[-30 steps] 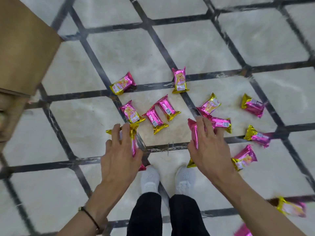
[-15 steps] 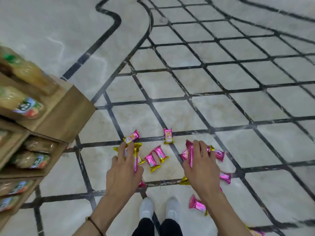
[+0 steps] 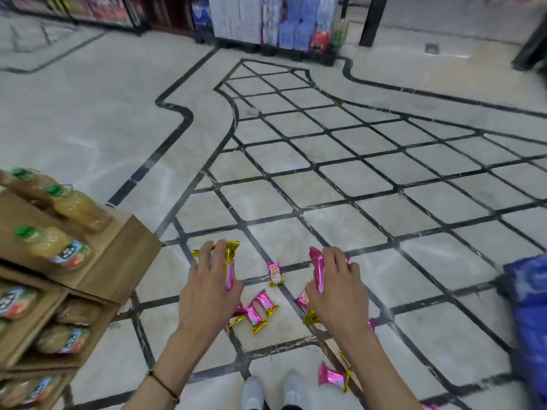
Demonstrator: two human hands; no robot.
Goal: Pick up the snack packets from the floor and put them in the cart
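My left grip (image 3: 210,291) and right grip (image 3: 337,294) each clutch pink snack packets (image 3: 229,272) above the floor (image 3: 384,232); loose packets (image 3: 263,303) lie below. Cardboard display boxes (image 3: 127,253), far left, hold juice bottles (image 3: 53,247).

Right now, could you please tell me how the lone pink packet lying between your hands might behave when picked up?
The lone packet is probably light, since the left hand holds similar ones easily. Its glossy foil may slide on the polished floor. Flat, with crimped gold ends, it should not roll.
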